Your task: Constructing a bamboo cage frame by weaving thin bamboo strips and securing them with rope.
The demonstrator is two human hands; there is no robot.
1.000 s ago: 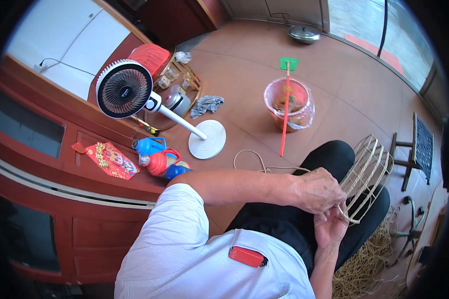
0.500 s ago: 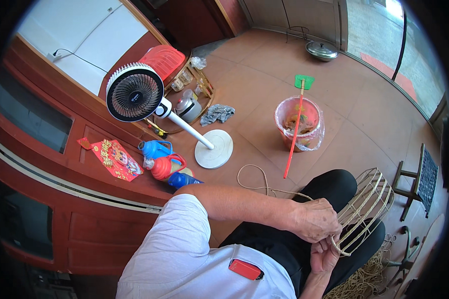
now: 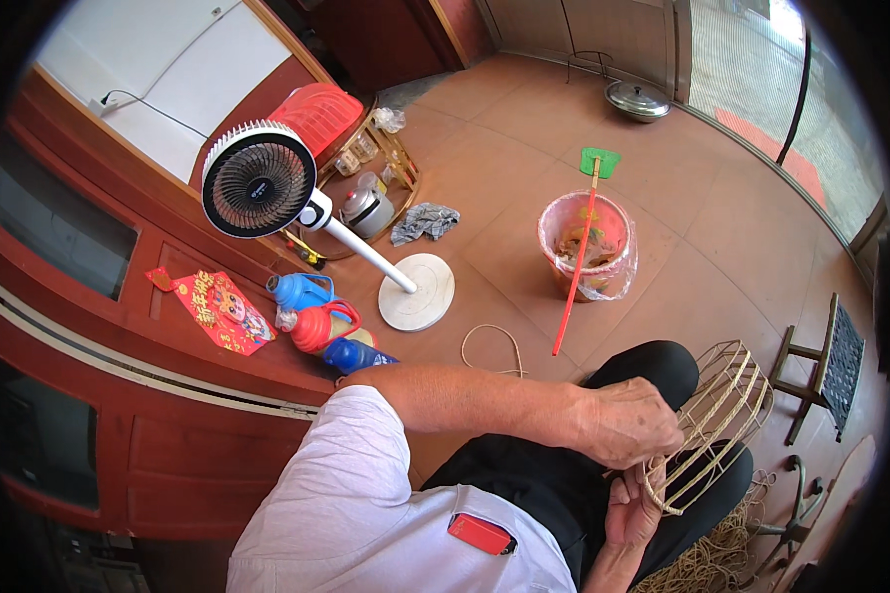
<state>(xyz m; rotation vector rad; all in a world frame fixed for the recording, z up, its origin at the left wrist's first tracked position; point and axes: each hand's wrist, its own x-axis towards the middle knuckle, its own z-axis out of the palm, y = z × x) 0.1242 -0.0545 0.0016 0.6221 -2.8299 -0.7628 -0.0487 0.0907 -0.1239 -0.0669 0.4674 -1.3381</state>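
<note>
A basket frame (image 3: 722, 420) of thin ribs, partly wound with tan cord, rests on its side across my black-trousered knees. My left hand (image 3: 631, 423) is closed at the near rim, its fingers pinched downward, apparently on the cord; the fingertips are hidden. Below it my right hand (image 3: 628, 509) grips the rim from underneath, thumb up. A loop of tan cord (image 3: 491, 328) lies on the floor and runs out of sight behind my left forearm.
A pink lined bucket (image 3: 554, 232) holds scraps, with a red-handled green fly swatter (image 3: 600, 162) across it. A white fan (image 3: 259, 180), several flasks (image 3: 311, 329) and a cabinet stand left. Loose cord (image 3: 707, 563) heaps beside my leg, near a stool (image 3: 823, 366).
My left hand has shifted slightly right and down at the rim. The cord behind my forearm no longer shows near the hand. The whole view has drifted a little.
</note>
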